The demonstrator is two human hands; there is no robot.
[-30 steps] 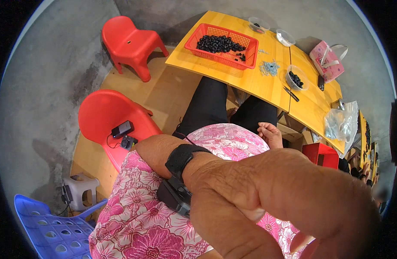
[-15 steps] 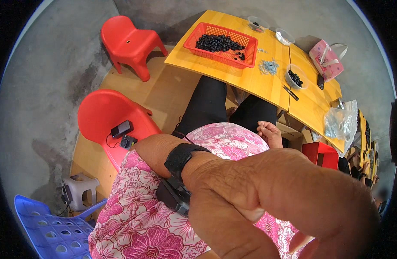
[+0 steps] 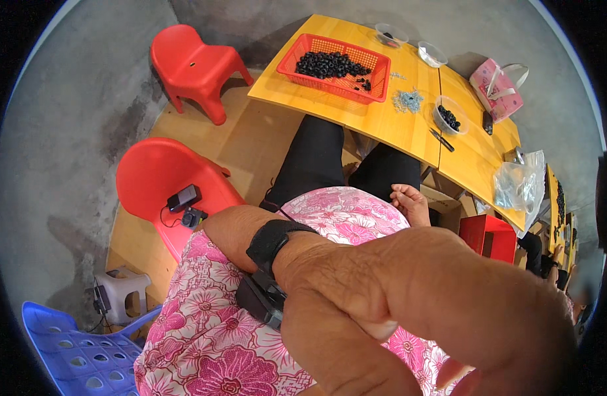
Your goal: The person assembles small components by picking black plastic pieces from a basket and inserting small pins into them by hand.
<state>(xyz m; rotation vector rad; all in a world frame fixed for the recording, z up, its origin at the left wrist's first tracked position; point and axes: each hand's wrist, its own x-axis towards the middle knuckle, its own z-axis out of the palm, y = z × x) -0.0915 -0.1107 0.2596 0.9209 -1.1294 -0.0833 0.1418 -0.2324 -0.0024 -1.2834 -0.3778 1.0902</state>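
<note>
My left hand [image 3: 396, 297] fills the lower right, very close and partly blurred. Its thumb and forefinger spread apart with nothing visible between them, and the fingertips run out of the picture. A black strap [image 3: 271, 247] circles that wrist, and a black box-shaped device [image 3: 259, 301] shows just below it. Beyond it, by my lap, my right hand [image 3: 410, 202] rests with fingers loosely curled in, and nothing shows in it. Under both arms lies a pink and white flowered garment [image 3: 231, 330].
On the yellow table [image 3: 376, 125] stand a red basket [image 3: 300, 76] of black rings, a tub [image 3: 463, 127] of black pieces, a heap of small silvery parts [image 3: 407, 101] and a pink bag [image 3: 498, 92]. Left are red chairs [image 3: 191, 69]; a red box [image 3: 473, 232] sits right.
The view has shifted very slightly, and both my hands keep nearly the same pose. At the far right edge, another person's arm has moved a little.
</note>
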